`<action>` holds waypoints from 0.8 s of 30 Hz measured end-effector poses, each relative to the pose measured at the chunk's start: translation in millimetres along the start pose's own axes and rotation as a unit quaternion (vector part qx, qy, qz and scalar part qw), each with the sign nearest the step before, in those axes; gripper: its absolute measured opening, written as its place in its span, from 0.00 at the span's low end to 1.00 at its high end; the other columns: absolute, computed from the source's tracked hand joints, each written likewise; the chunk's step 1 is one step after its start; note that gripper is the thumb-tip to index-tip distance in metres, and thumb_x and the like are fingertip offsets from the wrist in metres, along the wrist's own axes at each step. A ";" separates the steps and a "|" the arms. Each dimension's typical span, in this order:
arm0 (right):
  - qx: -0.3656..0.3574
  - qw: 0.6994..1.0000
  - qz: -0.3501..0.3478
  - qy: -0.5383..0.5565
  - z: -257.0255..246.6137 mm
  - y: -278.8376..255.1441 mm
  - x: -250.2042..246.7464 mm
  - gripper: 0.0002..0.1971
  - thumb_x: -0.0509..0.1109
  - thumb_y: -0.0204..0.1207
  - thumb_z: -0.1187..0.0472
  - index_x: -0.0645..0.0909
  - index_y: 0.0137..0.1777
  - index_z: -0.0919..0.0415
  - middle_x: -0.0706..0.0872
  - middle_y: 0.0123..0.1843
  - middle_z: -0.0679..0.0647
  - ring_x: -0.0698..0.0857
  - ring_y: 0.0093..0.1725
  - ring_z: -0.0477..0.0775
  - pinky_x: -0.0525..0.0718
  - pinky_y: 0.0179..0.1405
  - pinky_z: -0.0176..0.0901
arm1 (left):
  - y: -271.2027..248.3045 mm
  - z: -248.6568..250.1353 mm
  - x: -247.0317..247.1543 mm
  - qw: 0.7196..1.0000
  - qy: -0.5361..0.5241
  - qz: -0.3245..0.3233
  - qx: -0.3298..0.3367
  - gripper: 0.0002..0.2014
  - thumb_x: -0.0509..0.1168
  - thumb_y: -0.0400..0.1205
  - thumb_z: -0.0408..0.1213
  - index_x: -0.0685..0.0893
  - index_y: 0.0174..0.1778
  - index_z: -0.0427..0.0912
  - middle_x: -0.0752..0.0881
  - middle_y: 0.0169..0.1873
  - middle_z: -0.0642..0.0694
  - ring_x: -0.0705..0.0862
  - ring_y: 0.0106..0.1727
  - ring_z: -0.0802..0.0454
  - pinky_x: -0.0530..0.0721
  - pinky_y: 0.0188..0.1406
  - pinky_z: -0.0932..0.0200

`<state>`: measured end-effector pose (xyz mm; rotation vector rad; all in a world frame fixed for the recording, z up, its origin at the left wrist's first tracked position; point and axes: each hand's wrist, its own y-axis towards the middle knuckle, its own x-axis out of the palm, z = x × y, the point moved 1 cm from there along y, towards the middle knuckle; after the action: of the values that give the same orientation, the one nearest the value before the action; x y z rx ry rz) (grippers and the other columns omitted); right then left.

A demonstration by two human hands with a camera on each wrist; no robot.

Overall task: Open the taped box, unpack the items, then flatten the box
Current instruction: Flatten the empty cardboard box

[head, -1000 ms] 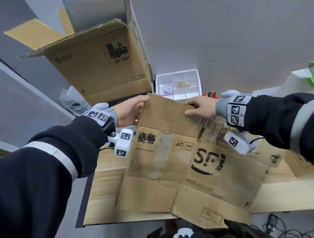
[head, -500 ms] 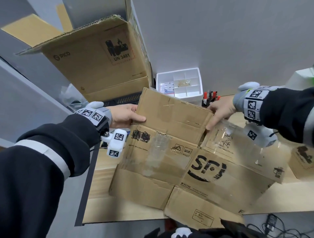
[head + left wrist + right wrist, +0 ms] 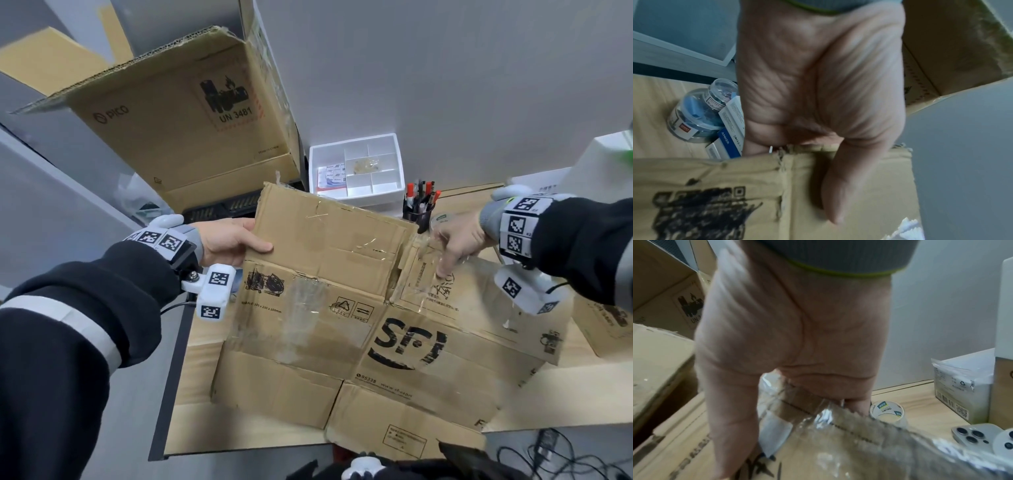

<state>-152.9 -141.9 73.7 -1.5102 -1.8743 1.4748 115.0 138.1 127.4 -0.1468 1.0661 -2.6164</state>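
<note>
The flattened brown SF cardboard box (image 3: pixel 342 325) lies spread over the wooden table, its far flaps lifted. My left hand (image 3: pixel 233 243) grips the far left flap at its left edge, thumb (image 3: pixel 836 194) on top of the cardboard (image 3: pixel 735 186) and fingers underneath. My right hand (image 3: pixel 452 246) holds the far right flap, which is covered in clear tape. There the thumb (image 3: pixel 729 418) lies on the taped flap (image 3: pixel 838 451) and the fingers curl behind its far edge. The unpacked clear jar (image 3: pixel 694 113) and Anker boxes (image 3: pixel 729 142) lie on the table behind the left flap.
A large open PICO carton (image 3: pixel 178 130) stands at the back left. A white divided tray (image 3: pixel 356 171) and a pen holder (image 3: pixel 418 209) stand against the wall. A tape roll (image 3: pixel 887 410), a phone (image 3: pixel 974 434) and a bagged white box (image 3: pixel 962 386) sit at the right. The table's left edge (image 3: pixel 171 377) is close.
My right hand left the middle far flap and moved right, onto the taped right flap. The left hand slid down the left flap's edge. The box shifted slightly left.
</note>
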 end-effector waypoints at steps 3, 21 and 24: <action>0.004 0.999 0.009 0.042 -0.3 0.4 3.1 0.16 0.80 0.72 0.62 0.83 0.57 0.63 0.93 0.48 0.59 0.92 0.46 0.59 0.90 0.46 0.52 | -0.8 0.9 -2.9 1.000 0.006 -0.009 -0.020 0.27 0.80 0.59 0.21 0.88 0.56 0.36 0.92 0.53 0.34 0.93 0.49 0.38 0.90 0.54 0.41; -0.099 0.950 0.258 0.147 3.0 62.3 52.8 0.25 0.63 0.80 0.56 0.74 0.18 0.55 0.74 0.11 0.43 0.70 0.08 0.39 0.67 0.24 0.39 | 12.4 4.0 12.1 0.985 -0.039 0.160 -0.052 0.21 0.60 0.64 0.26 0.85 0.53 0.32 0.89 0.42 0.36 0.88 0.41 0.36 0.87 0.51 0.45; -0.107 0.948 0.286 0.092 -1.4 68.4 49.0 0.27 0.61 0.81 0.54 0.81 0.17 0.43 0.77 0.14 0.38 0.75 0.15 0.39 0.70 0.32 0.39 | 12.4 4.2 11.9 0.984 -0.038 0.167 -0.053 0.18 0.58 0.69 0.26 0.84 0.53 0.31 0.88 0.41 0.37 0.88 0.41 0.37 0.86 0.51 0.45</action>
<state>-134.8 -105.4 0.0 -2.3534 -1.5984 1.3002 107.8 123.1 121.4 -0.0831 1.0992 -2.2400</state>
